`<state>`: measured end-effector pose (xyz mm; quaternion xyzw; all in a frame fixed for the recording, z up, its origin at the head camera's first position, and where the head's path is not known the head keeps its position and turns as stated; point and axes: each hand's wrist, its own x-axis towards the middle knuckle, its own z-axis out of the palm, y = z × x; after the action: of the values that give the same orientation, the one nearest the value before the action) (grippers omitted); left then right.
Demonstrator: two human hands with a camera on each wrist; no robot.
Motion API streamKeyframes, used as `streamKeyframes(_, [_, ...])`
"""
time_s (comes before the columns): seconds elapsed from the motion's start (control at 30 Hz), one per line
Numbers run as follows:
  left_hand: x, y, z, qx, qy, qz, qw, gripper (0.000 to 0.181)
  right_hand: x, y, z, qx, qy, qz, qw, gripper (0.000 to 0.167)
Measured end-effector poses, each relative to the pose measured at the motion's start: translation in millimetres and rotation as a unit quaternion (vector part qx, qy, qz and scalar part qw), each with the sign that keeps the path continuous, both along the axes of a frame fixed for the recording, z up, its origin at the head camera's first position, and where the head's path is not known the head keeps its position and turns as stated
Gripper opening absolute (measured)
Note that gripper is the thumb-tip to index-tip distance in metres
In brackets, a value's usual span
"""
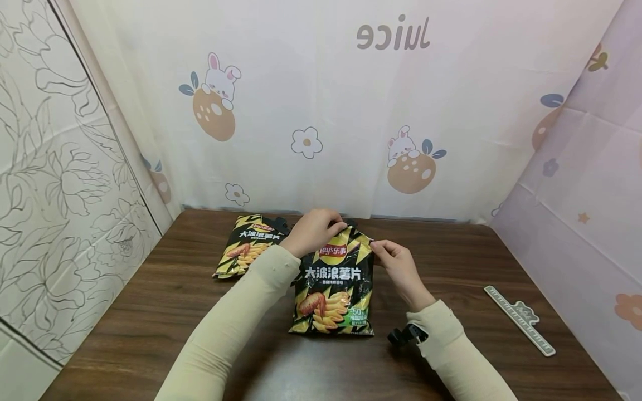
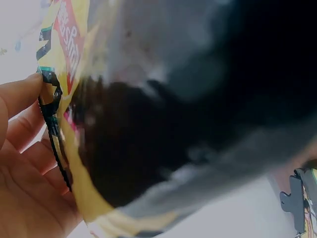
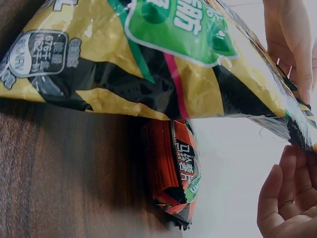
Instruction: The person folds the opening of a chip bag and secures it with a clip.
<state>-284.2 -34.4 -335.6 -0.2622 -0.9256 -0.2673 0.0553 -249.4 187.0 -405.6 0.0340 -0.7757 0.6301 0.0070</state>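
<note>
A black-and-yellow Lay's chip bag (image 1: pixel 331 284) stands near the table's middle, its printed front facing me. At its top left my left hand (image 1: pixel 317 227) grips the edge; in the left wrist view that hand's thumb (image 2: pixel 22 94) presses the sealed edge against the fingers. My right hand (image 1: pixel 398 270) pinches the bag's top right corner. The right wrist view shows the bag's lower front (image 3: pixel 163 64) with both hands at its top edge. A similar chip bag (image 1: pixel 246 245) leans at the back left, a black clip (image 1: pixel 277 224) at its top.
A pale sealing clip (image 1: pixel 521 322) lies on the wooden table (image 1: pixel 200 334) at the right. Beyond the bag, the right wrist view shows a red-and-black packet (image 3: pixel 171 163). A patterned cloth (image 1: pixel 311 83) hangs behind the table. A small black device (image 1: pixel 408 335) sits at my right sleeve.
</note>
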Motion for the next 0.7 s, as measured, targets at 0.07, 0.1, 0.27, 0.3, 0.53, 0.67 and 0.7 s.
streamKeyframes(0.07, [-0.2,-0.5,0.8,0.0,-0.006,-0.002,1.0,0.025,0.6,0.1,0.4,0.003,0.005,0.003,1.0,0.044])
streamKeyframes(0.1, [-0.4,-0.6,1.3,-0.001,-0.008,-0.002,1.0,0.025,0.7,0.1,0.4,0.004,0.007,0.004,1.0,0.044])
streamKeyframes(0.27, [-0.8,-1.2,3.8,0.001,-0.019,-0.01,0.9998,0.027,1.7,0.2,1.2,0.003,0.02,0.004,0.9998,0.043])
streamKeyframes(0.3, [-0.9,-1.3,4.3,0.002,-0.021,-0.013,0.9997,0.028,1.6,0.4,1.1,0.002,0.023,0.004,0.9997,0.042])
streamKeyframes(0.53, [-1.7,-1.1,7.4,0.009,-0.02,-0.029,0.9993,0.022,2.0,1.5,1.2,-0.009,0.044,0.008,0.999,0.042])
streamKeyframes(0.67, [-2.3,-1.2,9.5,0.007,-0.017,-0.037,0.9991,0.022,2.8,3.1,2.4,-0.008,0.049,0.01,0.9987,0.042])
streamKeyframes(0.7, [-2.5,-1.3,9.9,0.006,-0.016,-0.039,0.9991,0.022,2.9,3.8,2.5,-0.008,0.051,0.013,0.9986,0.042])
